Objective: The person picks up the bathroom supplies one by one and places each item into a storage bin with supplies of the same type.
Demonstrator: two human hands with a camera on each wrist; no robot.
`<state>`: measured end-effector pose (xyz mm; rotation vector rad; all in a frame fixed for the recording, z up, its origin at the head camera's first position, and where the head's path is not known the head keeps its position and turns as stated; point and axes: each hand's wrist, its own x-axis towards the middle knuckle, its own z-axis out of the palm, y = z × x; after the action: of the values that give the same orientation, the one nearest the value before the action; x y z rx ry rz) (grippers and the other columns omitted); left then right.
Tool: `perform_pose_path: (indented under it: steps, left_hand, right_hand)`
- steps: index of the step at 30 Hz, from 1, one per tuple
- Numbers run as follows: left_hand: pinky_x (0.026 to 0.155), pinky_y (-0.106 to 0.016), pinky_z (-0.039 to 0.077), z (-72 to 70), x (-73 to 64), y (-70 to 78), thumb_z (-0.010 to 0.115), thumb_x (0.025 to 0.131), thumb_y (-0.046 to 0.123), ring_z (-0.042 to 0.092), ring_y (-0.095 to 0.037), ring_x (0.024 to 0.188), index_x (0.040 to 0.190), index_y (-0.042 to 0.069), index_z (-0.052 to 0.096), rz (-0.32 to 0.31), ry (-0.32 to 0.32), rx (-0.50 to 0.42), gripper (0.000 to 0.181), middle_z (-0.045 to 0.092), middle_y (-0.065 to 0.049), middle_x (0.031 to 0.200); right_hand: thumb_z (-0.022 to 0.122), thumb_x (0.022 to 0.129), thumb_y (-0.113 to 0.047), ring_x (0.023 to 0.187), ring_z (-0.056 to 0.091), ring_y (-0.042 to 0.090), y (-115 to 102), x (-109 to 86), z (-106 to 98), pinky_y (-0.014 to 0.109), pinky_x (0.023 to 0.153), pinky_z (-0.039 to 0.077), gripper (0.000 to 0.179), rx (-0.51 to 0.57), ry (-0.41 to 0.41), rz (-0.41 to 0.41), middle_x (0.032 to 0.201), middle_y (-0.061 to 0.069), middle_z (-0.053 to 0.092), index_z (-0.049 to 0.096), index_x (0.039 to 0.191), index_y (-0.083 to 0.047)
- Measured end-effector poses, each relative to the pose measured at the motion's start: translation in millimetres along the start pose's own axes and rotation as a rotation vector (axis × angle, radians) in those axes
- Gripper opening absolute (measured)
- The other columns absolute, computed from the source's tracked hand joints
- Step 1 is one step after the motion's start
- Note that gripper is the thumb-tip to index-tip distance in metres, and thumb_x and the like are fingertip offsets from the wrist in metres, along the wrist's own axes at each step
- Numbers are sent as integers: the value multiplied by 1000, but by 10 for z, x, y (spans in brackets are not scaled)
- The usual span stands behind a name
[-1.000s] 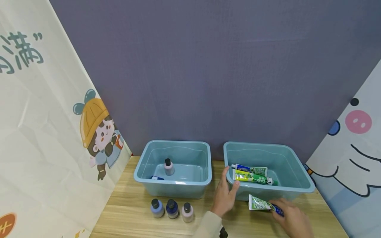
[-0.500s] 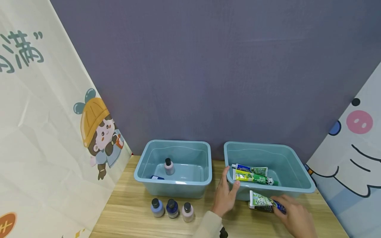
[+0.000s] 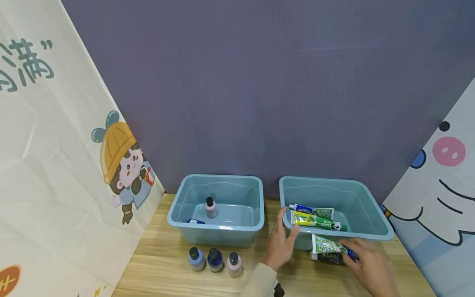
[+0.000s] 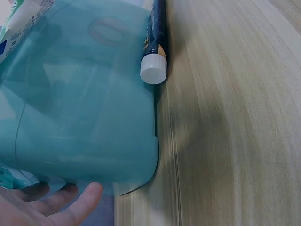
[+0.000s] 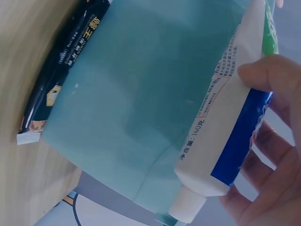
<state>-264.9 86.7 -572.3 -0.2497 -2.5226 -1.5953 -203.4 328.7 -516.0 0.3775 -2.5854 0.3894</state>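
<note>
right hand (image 3: 369,264) had a toothpaste tube (image 3: 327,246) pinched up in front of the right bin (image 3: 323,192), above a black tube (image 3: 328,258). left hand (image 3: 280,246) just touched that bin's corner, fingers apart.

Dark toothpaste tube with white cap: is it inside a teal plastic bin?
No, the dark toothpaste tube lies on the light wooden table, outside the teal plastic bin beside it.

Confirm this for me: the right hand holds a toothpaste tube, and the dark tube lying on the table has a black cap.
Not quite: the cap on the dark tube is white, as the left wrist view shows. The right hand does hold a toothpaste tube, and the dark tube does lie on the table.
</note>
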Motion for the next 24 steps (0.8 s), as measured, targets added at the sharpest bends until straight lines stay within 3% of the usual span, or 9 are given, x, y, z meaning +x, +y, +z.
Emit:
perform_pose_path:
  steps: [5, 10, 15, 24]
  left_hand:
    - [104, -56, 48, 3, 0, -6, 38, 104, 63, 50, -32, 141, 159, 50, 9, 5, 3, -2, 63, 35, -1, 166]
    - [102, -56, 49, 9, 4, -15, 39, 104, 62, 51, -32, 139, 159, 50, 10, 14, 9, 1, 63, 36, -2, 165]
    - [100, -56, 49, 7, 2, -10, 39, 105, 61, 52, -32, 139, 159, 50, 9, 16, 7, 4, 63, 36, -1, 165]
    - [97, -54, 51, 12, 8, -24, 40, 105, 61, 53, -31, 138, 159, 51, 9, 19, 7, 4, 63, 36, 0, 165]
  right_hand:
    - [91, 66, -13, 84, 70, 30, -6, 11, -29, 52, 67, 57, 37, 1, 26, -21, 96, 3, 75, 80, 101, -15]
    - [90, 65, -11, 81, 70, 27, -3, 31, -62, 41, 59, 55, 38, 5, 64, -39, 95, -2, 75, 80, 101, -17]
    - [88, 66, -11, 79, 67, 26, -13, 63, -116, 28, 50, 45, 37, 8, 85, -46, 94, -2, 74, 80, 101, -17]
    - [86, 68, -11, 77, 67, 24, -37, 128, -165, 28, 51, 46, 35, 11, 74, -44, 95, 1, 74, 80, 102, -17]
